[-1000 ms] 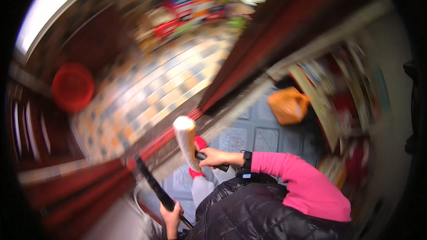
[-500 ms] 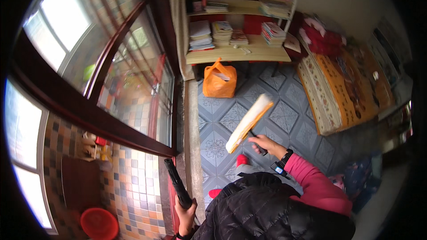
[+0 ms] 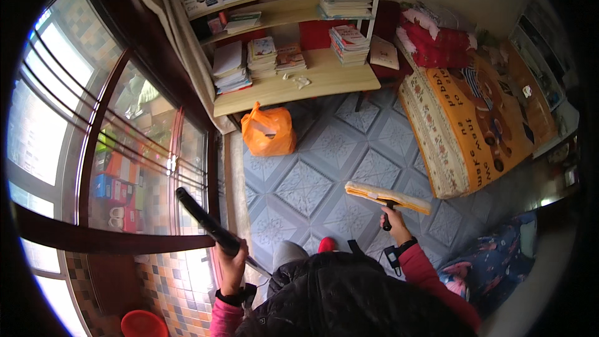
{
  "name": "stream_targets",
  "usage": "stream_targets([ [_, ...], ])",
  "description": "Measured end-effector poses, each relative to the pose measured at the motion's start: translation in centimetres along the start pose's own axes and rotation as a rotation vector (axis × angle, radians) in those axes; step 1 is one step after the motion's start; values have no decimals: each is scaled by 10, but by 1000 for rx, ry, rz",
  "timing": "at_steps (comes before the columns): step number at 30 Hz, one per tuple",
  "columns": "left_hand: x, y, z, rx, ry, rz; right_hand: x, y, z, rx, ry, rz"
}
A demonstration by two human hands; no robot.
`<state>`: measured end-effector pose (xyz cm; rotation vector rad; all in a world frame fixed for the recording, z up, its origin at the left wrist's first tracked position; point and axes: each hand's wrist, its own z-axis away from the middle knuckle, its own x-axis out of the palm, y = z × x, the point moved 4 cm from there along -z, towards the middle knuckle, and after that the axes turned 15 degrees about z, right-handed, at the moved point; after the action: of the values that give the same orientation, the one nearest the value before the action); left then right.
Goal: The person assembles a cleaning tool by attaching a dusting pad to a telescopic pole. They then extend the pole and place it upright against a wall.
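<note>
Left hand (image 3: 232,262) gripping black pole (image 3: 209,224) near window; right hand (image 3: 393,228) clutching squeegee (image 3: 388,197), best keeping blade level.

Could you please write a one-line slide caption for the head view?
Left hand grips a black pole by the window; right hand holds a window squeegee over the tiled floor.

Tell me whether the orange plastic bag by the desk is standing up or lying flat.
Standing up. The orange plastic bag sits bulging on the tiled floor with its knotted handles pointing upward, against the low wooden desk.
</note>
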<state>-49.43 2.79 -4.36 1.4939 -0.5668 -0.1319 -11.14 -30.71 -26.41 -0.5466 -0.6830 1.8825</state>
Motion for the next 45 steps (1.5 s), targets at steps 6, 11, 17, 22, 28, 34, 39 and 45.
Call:
stream_targets([
  [6,66,-47,-82,-54,92,5,45,-96,-121,-15,0,183],
  [11,124,-97,-170,-144,161,-104,88,-225,-208,-238,-169,229],
  [17,217,-118,-282,-143,216,-160,91,-339,-319,-27,-77,367],
  [22,279,-133,-356,-172,277,-141,128,-407,-439,-94,-101,312],
  [28,340,-204,-421,-330,443,-324,236,-458,-639,-164,-46,344],
  [34,413,-274,-465,-609,492,-441,325,-463,-787,-432,155,791],
  [39,437,-308,-481,-851,540,-355,335,-431,-861,-328,89,1151],
  [45,437,-321,-477,-855,629,-143,354,-466,-838,-537,265,1703],
])
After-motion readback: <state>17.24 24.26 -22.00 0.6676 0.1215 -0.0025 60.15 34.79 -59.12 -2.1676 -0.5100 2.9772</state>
